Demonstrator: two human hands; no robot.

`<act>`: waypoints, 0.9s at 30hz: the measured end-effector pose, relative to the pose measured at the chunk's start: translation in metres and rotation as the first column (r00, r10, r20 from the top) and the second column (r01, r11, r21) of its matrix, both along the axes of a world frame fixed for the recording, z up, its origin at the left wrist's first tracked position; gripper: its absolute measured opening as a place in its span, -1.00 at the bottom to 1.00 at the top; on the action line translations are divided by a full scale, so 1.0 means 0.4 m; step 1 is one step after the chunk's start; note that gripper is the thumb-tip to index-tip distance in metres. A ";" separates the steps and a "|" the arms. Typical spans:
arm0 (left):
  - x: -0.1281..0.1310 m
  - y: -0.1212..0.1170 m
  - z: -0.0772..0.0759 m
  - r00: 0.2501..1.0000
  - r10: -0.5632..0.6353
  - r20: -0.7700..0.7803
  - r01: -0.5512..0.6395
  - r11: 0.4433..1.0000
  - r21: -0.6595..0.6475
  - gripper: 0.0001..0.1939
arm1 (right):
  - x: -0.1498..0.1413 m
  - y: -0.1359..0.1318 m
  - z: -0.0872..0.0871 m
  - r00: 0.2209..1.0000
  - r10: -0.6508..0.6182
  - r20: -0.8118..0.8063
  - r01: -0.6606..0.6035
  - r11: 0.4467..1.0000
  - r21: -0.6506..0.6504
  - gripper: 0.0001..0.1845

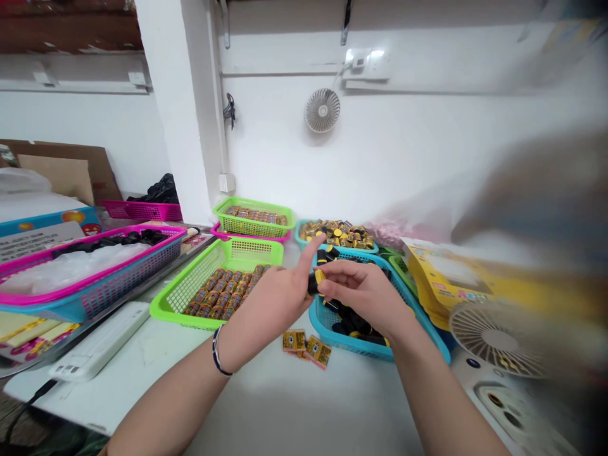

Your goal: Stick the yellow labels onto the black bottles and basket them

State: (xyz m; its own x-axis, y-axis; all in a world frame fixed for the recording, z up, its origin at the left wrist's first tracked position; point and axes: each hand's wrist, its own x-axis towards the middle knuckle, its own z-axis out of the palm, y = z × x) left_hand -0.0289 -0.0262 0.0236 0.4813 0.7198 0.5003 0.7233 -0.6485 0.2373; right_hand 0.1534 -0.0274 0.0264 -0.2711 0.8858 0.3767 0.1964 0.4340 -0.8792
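A small black cylinder with a yellow end (312,284) is held between my two hands above the front of a blue basket (351,342). My left hand (285,291) grips its black part, with one finger pointing up. At the yellow end, the fingers of my right hand (363,288) are pinched together. More black and yellow pieces (354,324) lie in the blue basket, partly hidden by my right hand. Below my hands, several yellow printed labels (317,349) rest on the white table (266,405). Left of my hands, a green basket (173,307) contains rows of patterned cylinders (221,294).
Behind stand another green basket (256,223) and a blue basket of yellow-topped pieces (339,234). A pink-rimmed basket (85,304) and a white power bank (102,342) are on the left. On the right are yellow packaging (441,278) and a fan (494,339).
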 end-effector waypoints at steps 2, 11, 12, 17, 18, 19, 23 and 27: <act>-0.004 0.001 0.011 0.969 -0.082 0.231 0.121 0.979 -0.164 -0.12 | -0.005 0.000 -0.002 0.999 -0.043 -0.008 0.043 0.954 0.296 -0.68; -0.018 -0.012 0.046 0.670 -0.033 0.741 0.550 0.692 -0.467 -0.04 | -0.035 -0.018 -0.019 0.922 -0.211 0.325 -0.177 0.518 0.837 -0.23; -0.017 -0.015 0.047 0.644 -0.023 0.765 0.579 0.669 -0.467 -0.05 | -0.043 -0.016 -0.026 0.927 -0.231 0.296 -0.149 0.499 0.854 -0.24; -0.012 -0.025 0.047 0.556 -0.001 0.831 0.693 0.552 -0.463 -0.07 | -0.074 -0.003 -0.059 0.956 -0.276 0.097 0.025 0.407 0.913 -0.28; -0.012 -0.026 0.047 0.546 -0.013 0.838 0.721 0.517 -0.461 -0.07 | -0.077 -0.003 -0.063 0.963 -0.263 0.066 0.043 0.390 0.920 -0.28; -0.012 -0.027 0.047 0.532 -0.031 0.846 0.756 0.468 -0.458 -0.08 | -0.078 -0.004 -0.065 0.970 -0.239 0.046 0.049 0.376 0.925 -0.28; -0.014 -0.028 0.046 0.432 -0.088 0.897 0.886 0.228 -0.404 -0.10 | -0.074 -0.016 -0.058 0.987 -0.158 0.043 0.015 0.351 0.936 -0.32; -0.017 -0.034 0.043 0.450 -0.119 0.885 0.867 0.297 -0.401 -0.04 | -0.068 -0.029 -0.041 0.971 -0.238 0.038 0.029 0.274 0.961 -0.37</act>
